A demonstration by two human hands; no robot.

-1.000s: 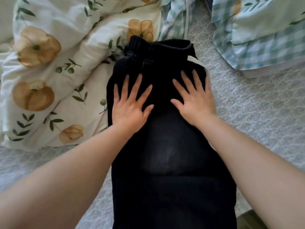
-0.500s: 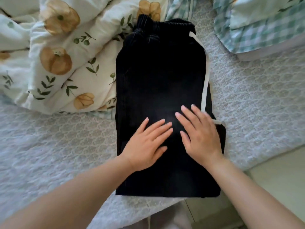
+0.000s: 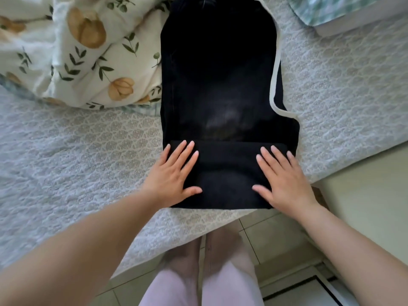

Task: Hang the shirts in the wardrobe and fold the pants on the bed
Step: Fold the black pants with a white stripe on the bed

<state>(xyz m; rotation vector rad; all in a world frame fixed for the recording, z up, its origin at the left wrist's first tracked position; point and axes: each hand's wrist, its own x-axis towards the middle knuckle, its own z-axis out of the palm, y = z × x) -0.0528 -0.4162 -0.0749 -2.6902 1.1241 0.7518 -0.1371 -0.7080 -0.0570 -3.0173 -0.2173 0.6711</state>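
Black pants (image 3: 220,85) with a white side stripe lie lengthwise on the bed (image 3: 66,162), waistband at the far end. Their near end is folded up over the rest, making a thick band by the bed's edge. My left hand (image 3: 174,175) lies flat on the left side of that folded band, fingers straight and spread. On the band's right side my right hand (image 3: 284,180) presses flat in the same way. No shirt and no wardrobe are in view.
A cream duvet (image 3: 84,51) printed with orange flowers is bunched at the far left, touching the pants. A green checked pillow (image 3: 344,9) sits at the far right. Tiled floor (image 3: 287,250) and my legs in pink trousers (image 3: 198,288) show below the bed's edge.
Both hands slid down the pants from near the waistband to the near end. The bottom of the pants is now folded up over itself. The view has tilted downward.
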